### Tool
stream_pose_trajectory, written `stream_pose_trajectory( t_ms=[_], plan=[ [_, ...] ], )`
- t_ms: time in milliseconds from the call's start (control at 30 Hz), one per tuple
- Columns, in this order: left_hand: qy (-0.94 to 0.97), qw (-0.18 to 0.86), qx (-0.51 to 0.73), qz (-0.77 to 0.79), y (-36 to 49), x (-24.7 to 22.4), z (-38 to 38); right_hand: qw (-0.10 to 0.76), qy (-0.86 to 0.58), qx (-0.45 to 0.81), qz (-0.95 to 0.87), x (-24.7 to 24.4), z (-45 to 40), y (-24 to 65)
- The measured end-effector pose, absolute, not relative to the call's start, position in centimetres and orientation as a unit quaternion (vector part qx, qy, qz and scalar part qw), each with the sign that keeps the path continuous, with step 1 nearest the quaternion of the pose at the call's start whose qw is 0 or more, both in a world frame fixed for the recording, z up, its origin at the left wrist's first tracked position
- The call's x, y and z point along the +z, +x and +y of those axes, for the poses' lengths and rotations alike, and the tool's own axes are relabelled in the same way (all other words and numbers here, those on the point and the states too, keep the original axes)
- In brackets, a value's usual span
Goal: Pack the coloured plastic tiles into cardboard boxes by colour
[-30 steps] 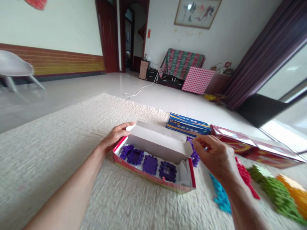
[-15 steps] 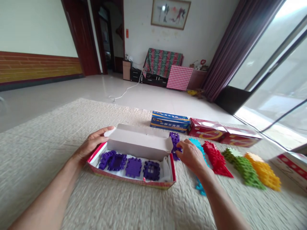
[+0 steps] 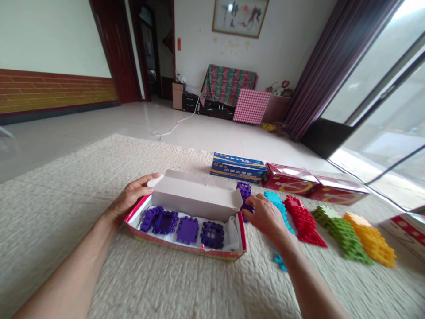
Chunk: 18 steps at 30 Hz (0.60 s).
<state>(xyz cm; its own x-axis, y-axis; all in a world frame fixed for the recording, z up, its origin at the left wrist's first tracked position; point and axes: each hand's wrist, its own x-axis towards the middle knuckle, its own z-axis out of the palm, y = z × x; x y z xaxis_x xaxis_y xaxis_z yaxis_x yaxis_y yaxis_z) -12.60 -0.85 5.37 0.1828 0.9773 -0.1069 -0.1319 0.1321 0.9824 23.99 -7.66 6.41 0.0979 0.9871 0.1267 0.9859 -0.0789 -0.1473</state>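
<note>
Fingers (image 3: 145, 180) at both ends of a long, red-edged cardboard box (image 3: 192, 208)

Left hand (image 3: 128, 197), at the box's far left corner, seems to pinch the white side tab (image 3: 155, 180) of the raised white cardboard lid (image 3: 202, 186) between thumb and forefinger. Right hand (image 3: 262, 212), just off the box's far right corner, has its fingertips bent close together; whether they grip the lid's right tab, a purple piece or nothing, I cannot tell.

Things look part-way. Four purple, notch-edged, plastic-looking square pieces (image 3: 187, 230) show inside the box, the leftmost one tilted, with crumpled white wrapping (image 3: 233, 235) at the right end. More purple latticed pieces (image 3: 244, 189) lie outside, just beyond the box's far right corner and partly hidden by the right hand. The lid is not yet folded down. Farther right of the box, four piles remain outside: turquoise pieces (image 3: 276, 201), red pieces (image 3: 300, 217), green pieces (image 3: 343, 232) and yellow pieces (image 3: 370, 237).

For room, the cream quilted mat (image 3: 76, 177) runs widely left of the box and in front of it. Behind the box, a blue printed carton (image 3: 238, 170) and two glossy red cartons (image 3: 290, 179) form a row that limits reach to the far right. Right of the box, the turquoise pile lies so near the right wrist that sideways movement could brush it.
</note>
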Motion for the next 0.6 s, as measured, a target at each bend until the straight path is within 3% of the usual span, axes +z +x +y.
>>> stream_pose_trajectory(
  t_ms=[600],
  plan=[
    [0.465, 0.618, 0.464, 0.432, -12.6, 5.2, -0.9, 0.089, -0.682, 0.081, -0.721, 8.1, -8.4, 25.3]
  ],
)
